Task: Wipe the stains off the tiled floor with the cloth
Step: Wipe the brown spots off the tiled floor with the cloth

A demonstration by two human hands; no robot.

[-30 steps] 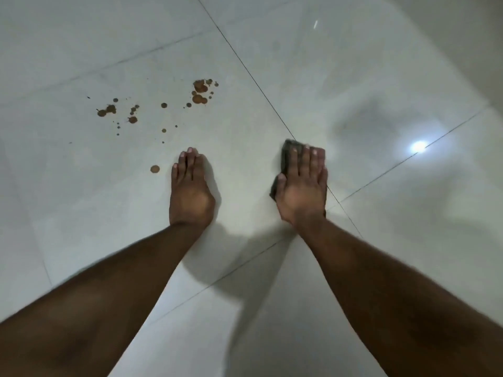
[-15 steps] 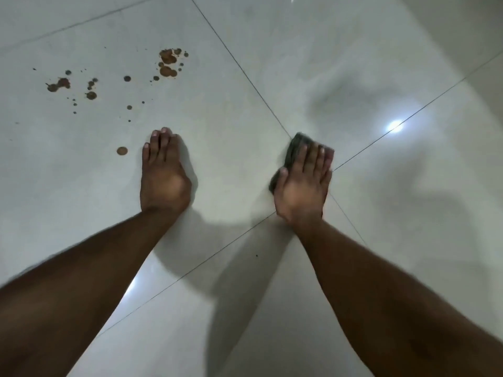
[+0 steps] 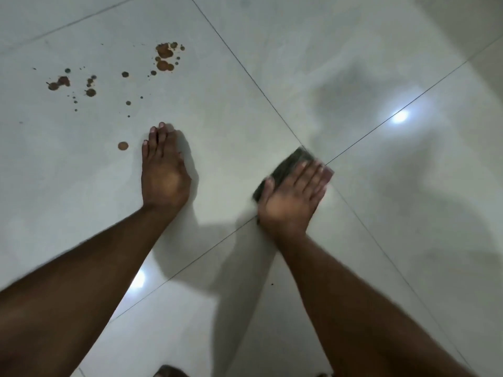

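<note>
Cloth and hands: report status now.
Right hand flat on dark cloth, pressing at the tile joint. Left hand flat on floor. Brown stains unwiped, up left. Nothing between.

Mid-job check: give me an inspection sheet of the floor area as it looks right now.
Surface: glossy pale tiled floor, thin grout lines, lamp glare.
Job's things: brown stains scattered far left, unwiped; dark cloth near the grout crossing, well right of them.
Clutter: nothing seen.
Hands: left hand flat on the tile, just right of the nearest spot; right hand pressing flat on the cloth, motion-blurred.
Cables: nothing seen.
Surroundings: arm shadows; something dark at the bottom edge, unclear.
</note>
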